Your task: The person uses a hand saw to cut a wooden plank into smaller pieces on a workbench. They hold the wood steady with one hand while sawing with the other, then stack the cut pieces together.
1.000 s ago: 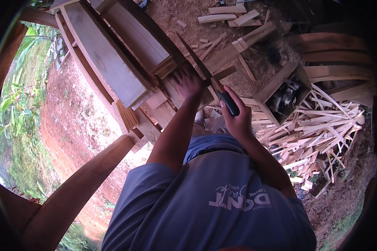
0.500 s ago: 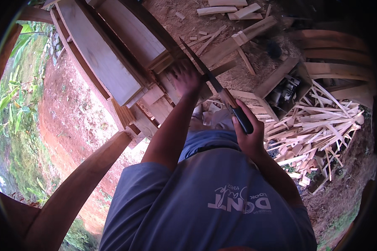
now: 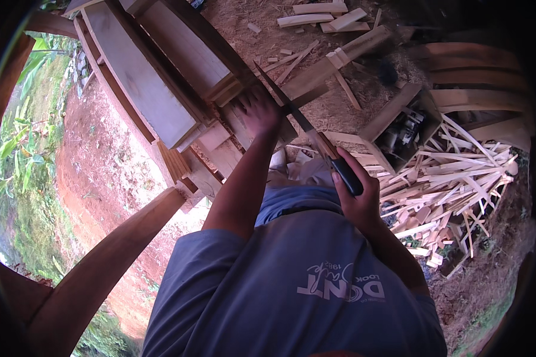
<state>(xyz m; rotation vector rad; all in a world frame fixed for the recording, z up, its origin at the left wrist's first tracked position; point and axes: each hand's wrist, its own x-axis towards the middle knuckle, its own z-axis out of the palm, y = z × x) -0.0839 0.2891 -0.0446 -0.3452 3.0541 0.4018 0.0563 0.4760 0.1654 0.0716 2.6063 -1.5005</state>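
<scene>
My right hand [image 3: 358, 185] is wrapped round the black handle of a handsaw [image 3: 324, 143]. Its long narrow blade slants up and to the left, tapering to a point beyond the bench end. A wooden board [image 3: 309, 97] sticks out rightward past the blade, which crosses it. My left hand [image 3: 259, 114] lies on the wood at the end of the bench, just left of the blade, palm down with fingers spread. Under that hand, the wood is partly hidden. Where the teeth meet the board is too dim to make out.
Long thick planks [image 3: 140, 77] form the bench at upper left. A curved wooden beam [image 3: 110, 253] rises at lower left. On the right stand an open wooden box [image 3: 393, 128] with a metal machine inside, a heap of offcuts [image 3: 452, 190] and stacked boards [image 3: 476, 77].
My right hand and the saw have shifted slightly down and to the right. The left hand stays on the wood in nearly the same place.
</scene>
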